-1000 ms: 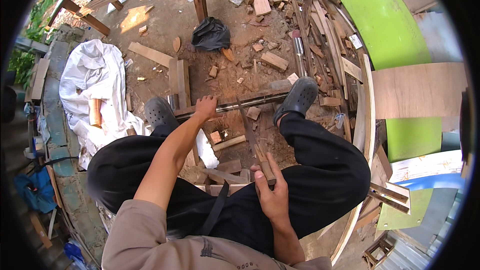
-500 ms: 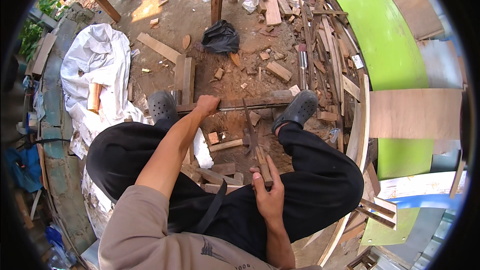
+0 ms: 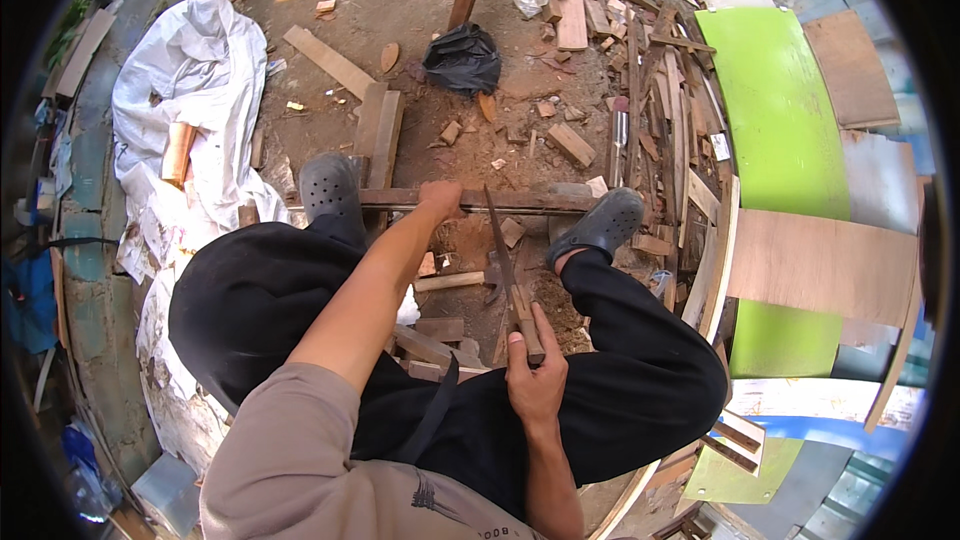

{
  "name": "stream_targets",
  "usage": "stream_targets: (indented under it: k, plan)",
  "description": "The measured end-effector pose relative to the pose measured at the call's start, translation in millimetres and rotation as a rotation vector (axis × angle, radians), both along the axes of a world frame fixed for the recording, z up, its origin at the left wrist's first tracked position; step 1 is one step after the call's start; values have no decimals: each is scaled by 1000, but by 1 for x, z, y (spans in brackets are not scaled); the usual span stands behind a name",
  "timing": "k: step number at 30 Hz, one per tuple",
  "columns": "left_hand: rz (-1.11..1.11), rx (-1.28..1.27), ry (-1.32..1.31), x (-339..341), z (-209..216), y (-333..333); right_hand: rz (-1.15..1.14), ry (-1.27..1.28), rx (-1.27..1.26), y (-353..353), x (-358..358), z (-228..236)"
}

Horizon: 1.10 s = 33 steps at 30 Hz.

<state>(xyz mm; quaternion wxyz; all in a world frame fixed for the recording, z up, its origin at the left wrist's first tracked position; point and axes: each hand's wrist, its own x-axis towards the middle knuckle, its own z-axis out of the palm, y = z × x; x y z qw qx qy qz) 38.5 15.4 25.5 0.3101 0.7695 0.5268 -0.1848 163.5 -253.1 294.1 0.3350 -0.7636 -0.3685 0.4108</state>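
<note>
Your right hand (image 3: 538,385) is closed on the handle of a wooden-handled handsaw (image 3: 509,275): thumb on one side, index finger laid along the other, remaining fingers hidden from view. The blade is long, dark and tapered; its teeth cannot be made out, so the name rests on judgement. Your left hand (image 3: 442,200) is closed over a dark wooden batten (image 3: 530,202), knuckles up, fingertips out of sight.

Step in hand, as judged: steadying the batten with the handsaw lined up across it. The next move calls for a firm left hold, the batten kept from rolling, and your fingers well off the blade's line.

Position: the handsaw points from your right palm forward and slightly leftward, its tip overlapping the batten just to the right of your left hand. Contact between blade and wood cannot be confirmed from above. The batten lies crosswise ahead of your right hand, between your left clog (image 3: 330,190) and right clog (image 3: 605,223); whether either bears on it is unclear.
</note>
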Motion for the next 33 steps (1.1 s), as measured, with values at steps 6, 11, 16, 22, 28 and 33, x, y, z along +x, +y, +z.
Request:
stream_targets:
  k: [6,11,16,22,28,33]
  plan:
    - [209,83,139,8,-12,-23,-48,79,26,1,-6,-14]
    - [270,-36,159,16,-2,-37,-104,159,50,1,-5,-8]
    - [132,-189,167,11,24,-30,-81,88,-41,6,1,-7]
    - [68,-272,210,0,22,-21,0,57,-45,20,0,-3]
    - [41,-296,171,-1,25,-17,126,-41,41,48,-7,1]
    - [22,-270,155,-1,17,-18,42,-25,42,82,6,-71]
